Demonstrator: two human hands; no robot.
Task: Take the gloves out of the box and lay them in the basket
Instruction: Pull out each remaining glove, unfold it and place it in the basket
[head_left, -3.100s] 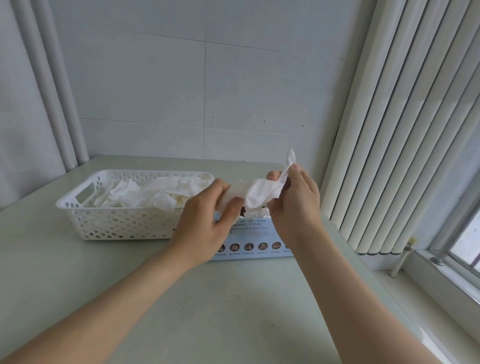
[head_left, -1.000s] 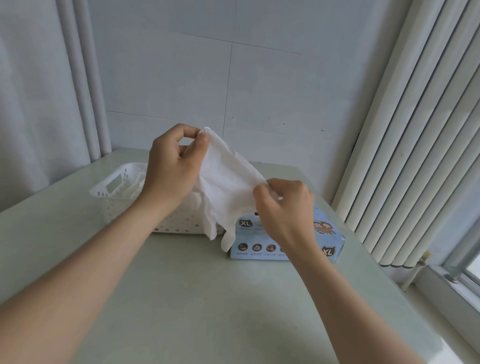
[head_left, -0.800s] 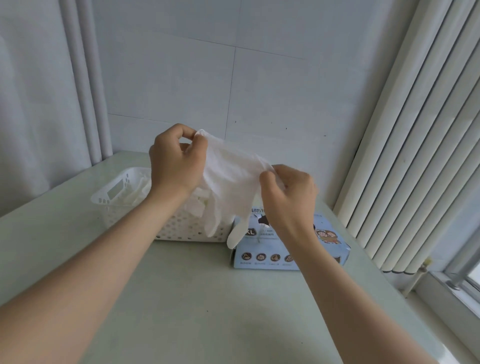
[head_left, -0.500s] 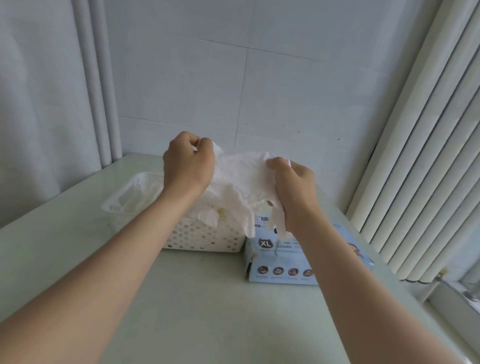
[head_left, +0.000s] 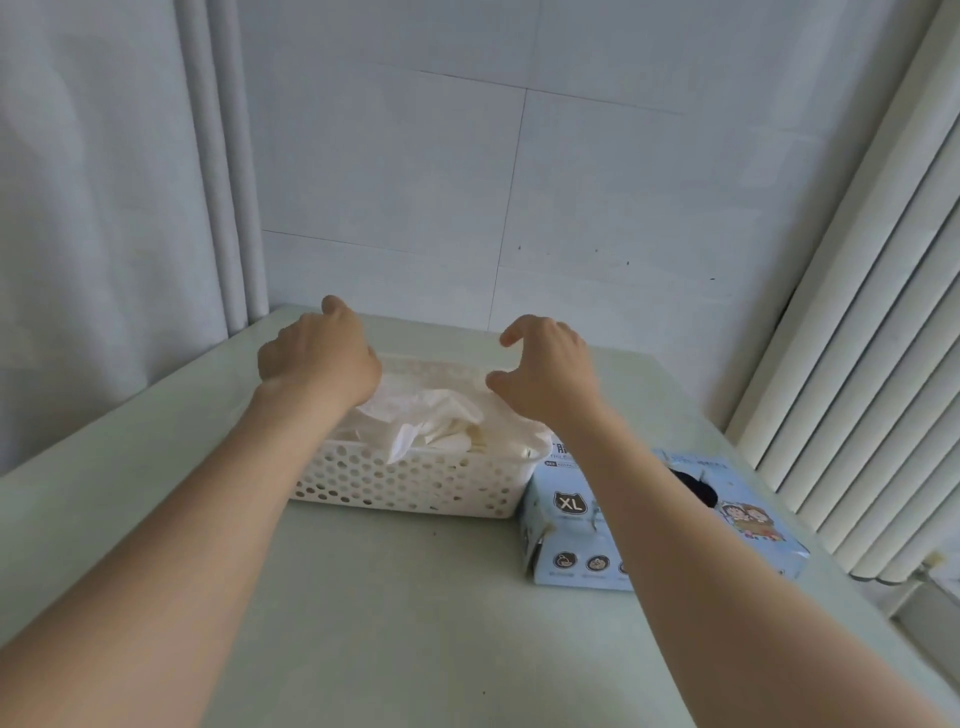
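A white perforated basket (head_left: 415, 483) stands on the table and holds a heap of white gloves (head_left: 431, 426), the top one crumpled near the front wall. My left hand (head_left: 317, 356) hovers over the basket's left part with its thumb lifted and its fingers hidden behind the back of the hand. My right hand (head_left: 545, 366) hovers over the basket's right part, fingers loosely curved, holding nothing. The pale blue glove box (head_left: 571, 525), marked XL, lies to the right of the basket; my right forearm partly covers it and its dark top opening (head_left: 698, 491).
The pale green table (head_left: 415, 623) runs to a tiled wall behind the basket. A white curtain (head_left: 104, 208) hangs on the left, and vertical blinds (head_left: 857, 364) stand close to the table's right edge.
Both hands carried the spread glove from above the box leftward over the basket and let it go; it now lies on the heap. The view shifted left.
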